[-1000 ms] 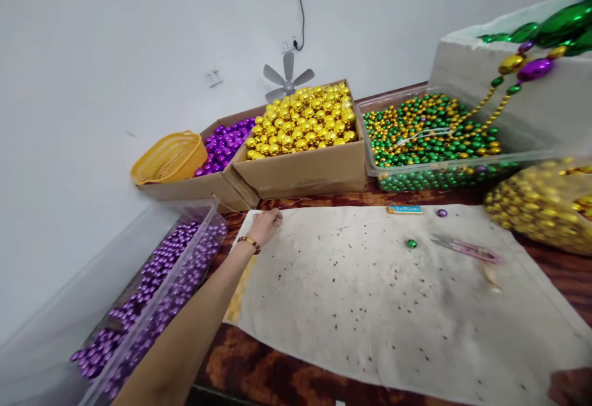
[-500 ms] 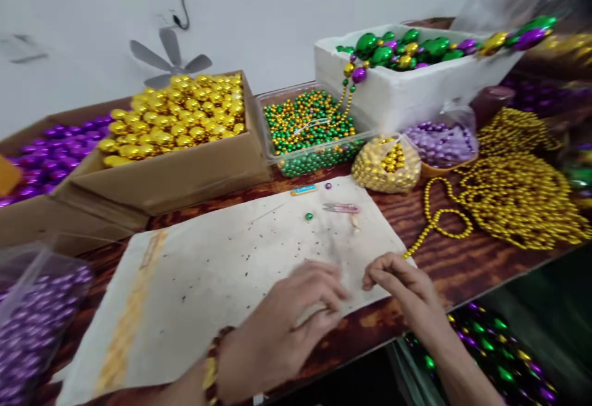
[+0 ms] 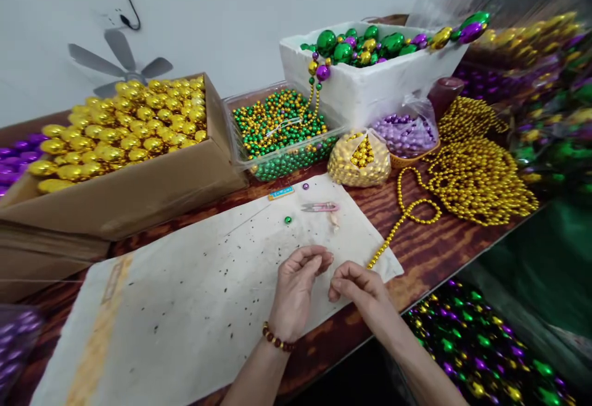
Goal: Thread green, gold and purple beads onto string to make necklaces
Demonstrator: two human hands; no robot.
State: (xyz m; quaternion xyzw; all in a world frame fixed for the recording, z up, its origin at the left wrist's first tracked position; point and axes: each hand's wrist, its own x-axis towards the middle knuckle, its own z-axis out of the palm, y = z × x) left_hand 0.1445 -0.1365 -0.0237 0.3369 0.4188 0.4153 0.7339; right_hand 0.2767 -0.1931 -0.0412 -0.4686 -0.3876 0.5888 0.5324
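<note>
My left hand (image 3: 298,282), with a beaded bracelet on its wrist, is over the white cloth (image 3: 185,313), fingers curled in with thumb and fingertips close together. Close on its right is my right hand (image 3: 358,285), its fingers bent in a pinch. Anything between the fingertips of either hand is too small to make out. A gold bead strand (image 3: 386,242) runs from the right up to the back of my right hand; its end is hidden there. Beyond the hands lie pink thread snips (image 3: 319,207), a green bead (image 3: 287,220) and a purple bead (image 3: 306,186).
Along the back stand a carton of gold beads (image 3: 139,190), a clear tub (image 3: 291,159), a bag of gold beads (image 3: 358,159) and a white foam box (image 3: 365,91). A gold strand pile (image 3: 481,178) lies right. Mixed beads (image 3: 481,344) hang or lie below the table edge.
My left hand has turned more upright, its fingers now curled near my right hand's fingertips. My right hand has shifted left, showing more of the gold strand. The camera view has swung right.
</note>
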